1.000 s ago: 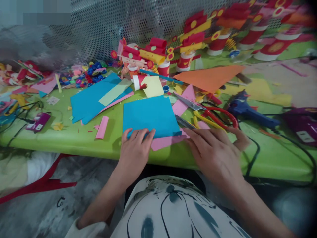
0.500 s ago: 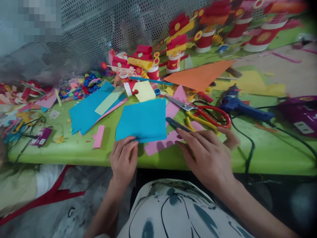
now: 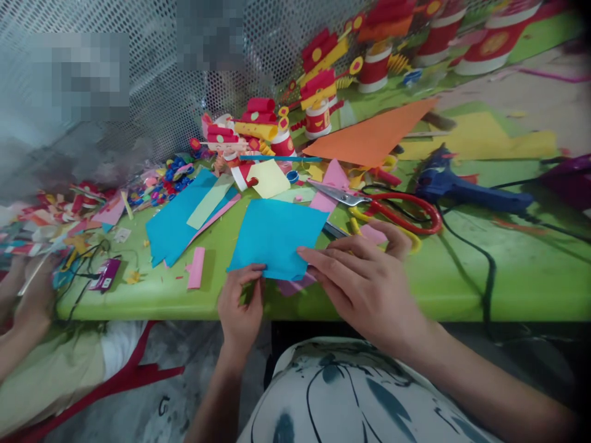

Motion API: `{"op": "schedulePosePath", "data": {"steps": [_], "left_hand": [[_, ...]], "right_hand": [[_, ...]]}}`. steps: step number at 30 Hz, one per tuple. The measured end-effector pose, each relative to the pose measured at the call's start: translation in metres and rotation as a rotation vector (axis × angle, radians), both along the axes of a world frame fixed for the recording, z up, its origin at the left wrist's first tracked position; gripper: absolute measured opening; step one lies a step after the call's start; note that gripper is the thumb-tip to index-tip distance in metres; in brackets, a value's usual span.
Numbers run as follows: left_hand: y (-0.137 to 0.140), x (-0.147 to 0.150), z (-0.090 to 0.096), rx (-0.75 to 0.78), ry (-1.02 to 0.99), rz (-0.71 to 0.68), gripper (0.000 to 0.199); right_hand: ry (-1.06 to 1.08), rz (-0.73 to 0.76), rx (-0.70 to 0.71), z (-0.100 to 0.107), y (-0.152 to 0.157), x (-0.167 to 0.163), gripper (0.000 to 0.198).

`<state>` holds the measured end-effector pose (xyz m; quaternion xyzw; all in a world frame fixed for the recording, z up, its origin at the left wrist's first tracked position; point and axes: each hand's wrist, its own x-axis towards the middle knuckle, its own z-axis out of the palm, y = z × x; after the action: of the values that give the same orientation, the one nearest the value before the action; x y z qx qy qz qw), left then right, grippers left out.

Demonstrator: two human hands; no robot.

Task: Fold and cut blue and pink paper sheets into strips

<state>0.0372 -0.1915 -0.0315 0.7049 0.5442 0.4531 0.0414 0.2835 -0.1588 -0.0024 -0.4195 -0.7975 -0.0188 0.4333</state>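
1. Since the earlier frame, I see the right hand (image 3: 369,289) has come across from beside the scissors to the blue sheet (image 3: 279,237), which now sits turned a little, its right side slanting.
2. From my end, the blue sheet is in front of the person's body, near the table's front edge, partly over a pink paper (image 3: 298,285).
3. The left hand (image 3: 241,301) has its thumb and fingers pinched on the sheet's near edge, towards the left.
4. The right hand's forefinger touches the sheet near its right near corner, thumb close by; I cannot tell whether they grip it.
5. Just right of the sheet I have red-handled scissors (image 3: 341,195) with blades apart, and yellow-handled scissors (image 3: 335,230) partly hidden by the right hand.
6. Behind the sheet I make out a pale yellow paper (image 3: 271,179) and a tipped red-and-white cup (image 3: 240,176).
7. To the left, I see more blue paper (image 3: 173,212) under a pale green strip (image 3: 210,203).
8. Farther right, a blue glue gun (image 3: 471,187) lies on the green table (image 3: 462,289); an orange sheet (image 3: 376,135) lies farther back.
9. At far left I spot a co-worker's hands (image 3: 34,295), blurred.
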Motion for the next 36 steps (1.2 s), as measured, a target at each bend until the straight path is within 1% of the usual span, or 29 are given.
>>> {"op": "schedulePosePath", "data": {"steps": [5, 12, 18, 28, 32, 34, 36], "left_hand": [[0.003, -0.001, -0.001, -0.018, -0.032, 0.003, 0.011], [0.005, 0.001, -0.003, 0.018, 0.001, 0.005, 0.009], [0.003, 0.004, -0.003, 0.027, 0.022, 0.023, 0.009], [0.003, 0.009, -0.003, 0.084, 0.054, 0.009, 0.016], [0.002, 0.009, -0.001, 0.040, 0.101, -0.031, 0.014], [0.002, 0.007, 0.000, -0.008, 0.106, -0.062, 0.009], [0.003, 0.005, 0.003, -0.056, 0.103, -0.085, 0.011]], "right_hand": [[0.037, -0.001, 0.022, 0.004, 0.002, -0.003, 0.027], [0.038, -0.004, 0.041, 0.004, 0.003, -0.004, 0.023], [0.019, -0.004, 0.016, 0.001, 0.003, -0.003, 0.027], [0.011, -0.012, 0.009, -0.003, 0.005, -0.001, 0.033], [0.010, -0.012, 0.008, -0.002, 0.007, -0.002, 0.029], [0.007, -0.010, -0.007, -0.001, 0.008, -0.002, 0.029], [0.002, -0.008, -0.017, -0.001, 0.009, -0.001, 0.031]]}}
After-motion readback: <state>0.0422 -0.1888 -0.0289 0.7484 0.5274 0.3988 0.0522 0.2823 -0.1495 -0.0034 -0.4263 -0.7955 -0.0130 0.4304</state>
